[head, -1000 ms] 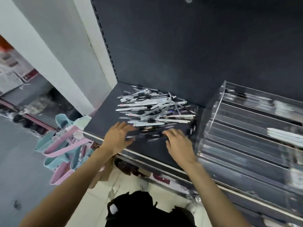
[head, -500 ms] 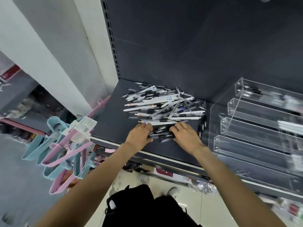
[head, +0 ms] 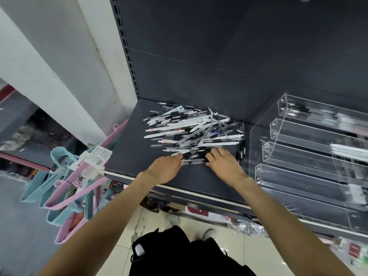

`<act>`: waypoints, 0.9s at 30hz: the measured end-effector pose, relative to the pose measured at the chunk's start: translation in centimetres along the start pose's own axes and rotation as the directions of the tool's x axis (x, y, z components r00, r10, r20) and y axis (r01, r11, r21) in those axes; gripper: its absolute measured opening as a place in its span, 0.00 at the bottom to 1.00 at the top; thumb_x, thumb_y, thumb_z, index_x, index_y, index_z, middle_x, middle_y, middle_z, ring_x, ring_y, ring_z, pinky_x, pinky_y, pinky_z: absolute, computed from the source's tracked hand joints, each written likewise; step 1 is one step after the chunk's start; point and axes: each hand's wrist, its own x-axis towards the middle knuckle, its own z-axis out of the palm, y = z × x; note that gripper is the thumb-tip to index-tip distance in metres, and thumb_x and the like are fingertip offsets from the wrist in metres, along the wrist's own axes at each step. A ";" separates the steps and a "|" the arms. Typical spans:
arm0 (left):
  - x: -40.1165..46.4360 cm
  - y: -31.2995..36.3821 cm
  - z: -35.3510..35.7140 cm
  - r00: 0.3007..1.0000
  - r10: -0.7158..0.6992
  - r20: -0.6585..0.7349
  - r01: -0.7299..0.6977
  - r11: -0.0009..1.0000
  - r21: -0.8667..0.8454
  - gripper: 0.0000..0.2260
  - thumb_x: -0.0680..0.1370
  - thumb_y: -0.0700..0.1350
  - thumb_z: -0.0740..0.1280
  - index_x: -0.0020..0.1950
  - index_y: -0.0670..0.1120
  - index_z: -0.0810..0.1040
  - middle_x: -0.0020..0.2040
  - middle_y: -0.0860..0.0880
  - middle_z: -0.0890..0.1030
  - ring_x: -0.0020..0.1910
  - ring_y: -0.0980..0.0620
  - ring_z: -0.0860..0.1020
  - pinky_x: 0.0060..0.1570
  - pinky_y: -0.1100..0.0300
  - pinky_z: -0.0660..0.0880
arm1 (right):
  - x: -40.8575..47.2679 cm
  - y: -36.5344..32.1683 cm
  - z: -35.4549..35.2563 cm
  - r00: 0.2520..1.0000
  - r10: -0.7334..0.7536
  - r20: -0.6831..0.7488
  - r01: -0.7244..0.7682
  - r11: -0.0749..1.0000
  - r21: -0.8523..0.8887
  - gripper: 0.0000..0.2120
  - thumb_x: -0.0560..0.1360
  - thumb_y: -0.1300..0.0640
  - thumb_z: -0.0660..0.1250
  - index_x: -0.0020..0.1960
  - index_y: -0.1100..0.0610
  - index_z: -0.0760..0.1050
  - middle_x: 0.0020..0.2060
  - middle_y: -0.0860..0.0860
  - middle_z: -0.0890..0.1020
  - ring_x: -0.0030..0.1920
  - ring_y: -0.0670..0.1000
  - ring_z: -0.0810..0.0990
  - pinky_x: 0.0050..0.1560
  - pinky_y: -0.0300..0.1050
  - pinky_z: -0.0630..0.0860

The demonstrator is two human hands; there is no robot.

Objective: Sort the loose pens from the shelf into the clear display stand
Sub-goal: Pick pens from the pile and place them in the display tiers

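Note:
A loose heap of white, clear and black pens (head: 191,130) lies on the dark shelf (head: 127,154). At the heap's near edge, my left hand (head: 165,168) and my right hand (head: 225,166) pinch the two ends of a small bundle of black pens (head: 196,157). To the right stands the clear stepped display stand (head: 298,156); a few pens lie in its upper tiers, blurred towards the right edge.
Pink and teal plastic hangers (head: 69,186) with a paper tag hang off the shelf's left end. The dark back panel (head: 219,56) rises behind the heap. A white pillar (head: 49,56) stands at left. Below are a lower shelf and tiled floor (head: 123,246).
Both hands closed in from the shelf's front edge onto the near side of the heap and gathered a few black pens between them. The view shifted, bringing the stand's tiers into clearer sight.

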 end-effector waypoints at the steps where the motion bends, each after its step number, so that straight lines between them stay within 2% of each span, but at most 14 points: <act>1: 0.1 -0.1 -0.4 1.000 -0.015 0.002 0.015 0.998 -0.062 0.13 0.84 0.49 0.51 0.60 0.42 0.67 0.45 0.44 0.79 0.46 0.42 0.78 0.45 0.51 0.71 | 0.2 0.3 -0.2 0.999 -0.002 -0.036 0.002 1.000 0.014 0.12 0.67 0.54 0.75 0.46 0.59 0.78 0.40 0.55 0.80 0.41 0.56 0.79 0.42 0.49 0.77; 4: -0.1 -0.4 -1.6 0.997 -0.047 -0.058 0.031 0.969 -0.245 0.11 0.83 0.50 0.53 0.58 0.45 0.70 0.44 0.42 0.79 0.45 0.41 0.78 0.47 0.51 0.72 | 0.9 1.6 -1.0 0.993 0.020 -0.115 -0.012 0.998 0.067 0.12 0.69 0.55 0.73 0.49 0.60 0.78 0.43 0.56 0.79 0.43 0.57 0.78 0.45 0.51 0.77; 6: -0.4 -0.9 -2.2 0.988 -0.066 -0.139 0.007 0.924 -0.383 0.08 0.83 0.49 0.55 0.49 0.50 0.71 0.43 0.41 0.80 0.44 0.44 0.78 0.48 0.51 0.72 | 1.1 2.8 -1.7 0.988 0.049 -0.143 -0.039 0.997 0.074 0.10 0.72 0.55 0.70 0.49 0.61 0.77 0.45 0.56 0.79 0.45 0.58 0.77 0.47 0.51 0.77; 8: -0.9 -1.3 -2.4 0.968 -0.126 -0.217 -0.006 0.853 -0.522 0.10 0.83 0.46 0.57 0.42 0.54 0.70 0.38 0.45 0.78 0.36 0.51 0.76 0.41 0.53 0.72 | 1.0 3.9 -2.3 0.988 0.088 -0.124 -0.073 0.991 0.114 0.10 0.77 0.55 0.63 0.51 0.62 0.75 0.49 0.56 0.77 0.49 0.58 0.75 0.51 0.53 0.75; 10: -1.3 -1.0 -2.4 0.950 -0.213 -0.227 -0.003 0.723 -0.691 0.10 0.83 0.45 0.57 0.42 0.54 0.71 0.32 0.51 0.70 0.26 0.58 0.67 0.29 0.62 0.65 | 0.8 4.3 -3.0 0.985 0.152 -0.081 -0.122 0.947 0.298 0.13 0.80 0.53 0.57 0.56 0.62 0.73 0.52 0.55 0.74 0.53 0.56 0.72 0.54 0.52 0.73; 12: -1.5 -0.1 -2.3 0.939 -0.269 -0.213 -0.036 0.539 -0.841 0.09 0.83 0.46 0.57 0.45 0.51 0.73 0.31 0.53 0.64 0.23 0.59 0.60 0.24 0.67 0.59 | 0.6 3.7 -3.9 0.971 0.239 -0.016 -0.188 0.803 0.566 0.16 0.81 0.51 0.57 0.58 0.62 0.73 0.51 0.54 0.73 0.53 0.53 0.71 0.54 0.48 0.70; 14: -1.7 1.4 -2.2 0.928 -0.310 -0.207 -0.071 0.399 -0.914 0.09 0.83 0.47 0.57 0.51 0.47 0.76 0.29 0.56 0.61 0.23 0.60 0.58 0.23 0.68 0.58 | 0.8 2.6 -4.6 0.949 0.307 0.074 -0.250 0.589 0.769 0.17 0.80 0.50 0.59 0.54 0.64 0.75 0.46 0.55 0.74 0.48 0.53 0.72 0.50 0.45 0.67; 15: -1.7 2.3 -2.1 0.921 -0.329 -0.208 -0.085 0.352 -0.932 0.10 0.83 0.47 0.58 0.52 0.45 0.77 0.29 0.56 0.61 0.24 0.59 0.59 0.23 0.68 0.60 | 1.0 2.0 -5.0 0.937 0.325 0.125 -0.269 0.447 0.853 0.16 0.79 0.50 0.61 0.51 0.64 0.77 0.44 0.59 0.75 0.46 0.55 0.73 0.47 0.45 0.67; 17: -1.7 3.9 -1.9 0.905 -0.364 -0.220 -0.113 0.292 -0.950 0.10 0.83 0.46 0.57 0.49 0.44 0.76 0.29 0.54 0.64 0.25 0.58 0.64 0.28 0.66 0.66 | 1.1 0.8 -5.8 0.916 0.337 0.218 -0.278 0.138 0.951 0.12 0.78 0.51 0.63 0.46 0.58 0.80 0.47 0.64 0.79 0.46 0.59 0.75 0.49 0.45 0.71; 19: -1.8 5.5 -1.8 0.898 -0.385 -0.213 -0.133 0.226 -0.965 0.11 0.83 0.46 0.56 0.47 0.44 0.75 0.31 0.52 0.72 0.28 0.56 0.72 0.33 0.63 0.73 | 1.1 0.0 -6.8 0.903 0.322 0.285 -0.267 -0.099 0.959 0.07 0.77 0.54 0.65 0.46 0.54 0.80 0.47 0.59 0.82 0.47 0.53 0.77 0.47 0.36 0.72; 21: -1.8 6.8 -1.8 0.900 -0.392 -0.190 -0.138 0.159 -0.978 0.11 0.83 0.47 0.56 0.49 0.43 0.74 0.36 0.50 0.79 0.32 0.54 0.79 0.36 0.62 0.77 | 1.1 -0.6 -7.3 0.902 0.303 0.307 -0.252 -0.207 0.945 0.07 0.76 0.55 0.66 0.49 0.57 0.81 0.45 0.57 0.83 0.47 0.46 0.76 0.45 0.34 0.70; 23: -1.9 7.8 -1.8 0.895 -0.412 -0.168 -0.130 0.119 -0.984 0.11 0.83 0.47 0.56 0.50 0.43 0.74 0.40 0.51 0.82 0.34 0.56 0.82 0.35 0.64 0.78 | 1.1 -0.8 -7.3 0.904 0.300 0.304 -0.233 -0.251 0.940 0.07 0.76 0.56 0.67 0.50 0.58 0.81 0.44 0.52 0.83 0.45 0.42 0.78 0.46 0.34 0.71; 25: -2.0 8.3 -2.0 0.894 -0.420 -0.156 -0.128 0.094 -0.987 0.11 0.83 0.47 0.56 0.53 0.42 0.74 0.43 0.51 0.82 0.35 0.56 0.83 0.34 0.65 0.77 | 1.0 -0.9 -7.5 0.904 0.309 0.297 -0.217 -0.267 0.939 0.08 0.75 0.56 0.68 0.50 0.58 0.81 0.44 0.53 0.84 0.46 0.42 0.79 0.49 0.35 0.71; 27: -2.1 8.5 -2.1 0.900 -0.408 -0.150 -0.126 0.086 -0.988 0.12 0.83 0.47 0.55 0.56 0.42 0.74 0.46 0.49 0.82 0.37 0.53 0.84 0.35 0.64 0.78 | 1.0 -0.9 -7.6 0.896 0.326 0.303 -0.215 -0.279 0.936 0.09 0.75 0.55 0.68 0.51 0.59 0.81 0.42 0.51 0.84 0.44 0.41 0.79 0.47 0.33 0.71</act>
